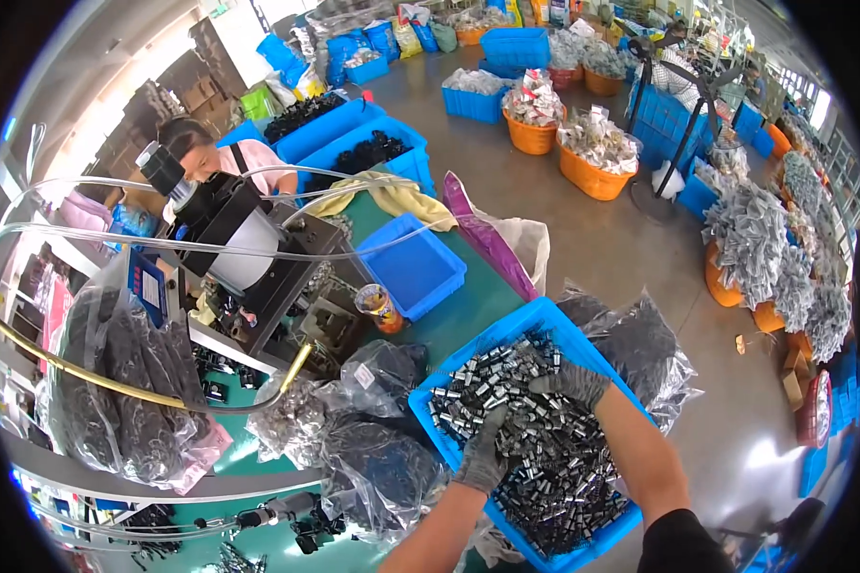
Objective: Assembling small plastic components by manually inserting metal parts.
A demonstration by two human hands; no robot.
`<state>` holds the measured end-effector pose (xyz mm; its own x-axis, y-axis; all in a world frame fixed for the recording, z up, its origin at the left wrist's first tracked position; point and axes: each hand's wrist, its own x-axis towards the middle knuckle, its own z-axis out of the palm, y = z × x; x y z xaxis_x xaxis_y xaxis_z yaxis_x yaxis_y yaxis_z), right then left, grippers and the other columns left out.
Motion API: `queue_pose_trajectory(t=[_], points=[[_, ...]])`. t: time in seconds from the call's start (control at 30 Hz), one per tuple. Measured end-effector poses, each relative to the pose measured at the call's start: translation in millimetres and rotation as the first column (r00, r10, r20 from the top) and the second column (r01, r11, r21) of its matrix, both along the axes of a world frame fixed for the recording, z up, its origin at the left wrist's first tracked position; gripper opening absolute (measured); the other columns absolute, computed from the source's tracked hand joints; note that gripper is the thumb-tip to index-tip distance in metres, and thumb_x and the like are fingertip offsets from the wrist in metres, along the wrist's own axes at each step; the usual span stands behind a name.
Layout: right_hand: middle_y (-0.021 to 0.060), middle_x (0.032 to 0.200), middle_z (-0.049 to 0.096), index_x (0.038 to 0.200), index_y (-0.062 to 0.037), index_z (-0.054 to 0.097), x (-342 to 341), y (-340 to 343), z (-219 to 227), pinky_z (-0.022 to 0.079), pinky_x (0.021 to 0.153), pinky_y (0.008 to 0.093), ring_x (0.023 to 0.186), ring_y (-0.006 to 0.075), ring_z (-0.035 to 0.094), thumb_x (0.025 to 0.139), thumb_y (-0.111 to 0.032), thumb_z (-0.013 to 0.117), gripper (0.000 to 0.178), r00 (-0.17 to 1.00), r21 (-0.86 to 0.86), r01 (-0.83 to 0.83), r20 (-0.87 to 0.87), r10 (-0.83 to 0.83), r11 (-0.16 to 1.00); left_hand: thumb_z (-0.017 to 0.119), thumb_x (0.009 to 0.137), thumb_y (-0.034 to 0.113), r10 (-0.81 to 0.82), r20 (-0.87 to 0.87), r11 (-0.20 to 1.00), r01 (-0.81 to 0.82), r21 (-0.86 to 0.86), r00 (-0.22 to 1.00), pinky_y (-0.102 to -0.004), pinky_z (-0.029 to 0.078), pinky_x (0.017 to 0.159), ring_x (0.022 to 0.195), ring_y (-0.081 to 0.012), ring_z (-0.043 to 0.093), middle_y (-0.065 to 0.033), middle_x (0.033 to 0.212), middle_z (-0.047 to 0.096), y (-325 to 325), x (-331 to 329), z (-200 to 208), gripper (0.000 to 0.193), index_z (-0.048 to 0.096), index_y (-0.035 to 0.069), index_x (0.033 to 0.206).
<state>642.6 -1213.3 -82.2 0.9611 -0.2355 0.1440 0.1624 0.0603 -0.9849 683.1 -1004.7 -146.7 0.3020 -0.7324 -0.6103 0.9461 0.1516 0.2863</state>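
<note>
A blue plastic bin (423, 413) is heaped with small black-and-silver cylindrical parts (554, 458). Both of my hands wear dark grey gloves and rest in this heap. My left hand (483, 456) lies at the bin's left side, turned edge-on, its fingers stretched forward along the parts and partly sunk among them. Farther forward and to the right, my right hand (573, 384) reaches over the pile with its fingers extended to the left. I see no single part gripped in either hand.
Clear bags of dark items (377, 468) crowd the bin's left side. Beyond stand an empty blue tray (413, 263), an orange-filled cup (379, 307) and a black bench machine (244, 244). A person (196, 153) sits behind the machine. Orange tubs (597, 177) stand on the floor.
</note>
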Motion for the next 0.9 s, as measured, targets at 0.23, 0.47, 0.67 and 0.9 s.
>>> queue_pose_trajectory(t=[0.23, 0.47, 0.67, 0.9], points=[[0.0055, 0.129, 0.058, 0.134, -0.0069, 0.049, -1, 0, -5, 0.044, 0.106, 0.0407, 0.121, 0.0210, 0.054, 0.062, 0.004, 0.084, 0.081, 0.987, 0.165, -0.022, -0.152, 0.047, 0.986, 0.073, 0.083, 0.040, 0.026, 0.064, 0.995, -0.020, -0.096, 0.998, -0.0367, 0.062, 0.069, 0.098, -0.0237, 0.068, -0.0085, 0.114, 0.067, 2, -8, 18, 0.057, 0.056, 0.008, 0.127], [0.0086, 0.133, 0.057, 0.138, -0.0028, 0.046, -8, 1, -12, 0.045, 0.105, 0.0413, 0.123, 0.0235, 0.054, 0.063, -0.004, 0.088, 0.086, 0.981, 0.315, -0.077, -0.146, 0.129, 0.946, 0.080, 0.075, 0.045, 0.036, 0.137, 0.988, -0.015, -0.151, 0.990, -0.0397, 0.056, 0.092, 0.109, -0.0235, 0.063, -0.0095, 0.123, 0.062, -3, -13, -7, 0.078, 0.049, 0.006, 0.135], [0.0086, 0.131, 0.059, 0.135, -0.0005, 0.050, -17, 6, 4, 0.045, 0.104, 0.0397, 0.122, 0.0231, 0.054, 0.063, -0.016, 0.092, 0.085, 0.912, 0.417, -0.146, -0.294, 0.285, 0.897, 0.081, 0.080, 0.023, -0.073, 0.039, 0.997, 0.072, 0.017, 0.997, -0.0356, 0.056, 0.087, 0.107, -0.0171, 0.062, -0.0002, 0.123, 0.062, 5, -11, -12, 0.056, 0.057, 0.013, 0.129], [0.0096, 0.132, 0.059, 0.138, -0.0023, 0.049, -25, 17, 1, 0.044, 0.105, 0.0408, 0.122, 0.0238, 0.055, 0.062, -0.007, 0.090, 0.086, 0.918, 0.416, -0.085, -0.321, 0.233, 0.905, 0.081, 0.079, 0.018, 0.006, 0.068, 0.998, -0.002, -0.067, 0.998, -0.0364, 0.054, 0.091, 0.108, -0.0172, 0.061, -0.0013, 0.122, 0.063, 7, -12, 13, 0.054, 0.059, 0.012, 0.128]])
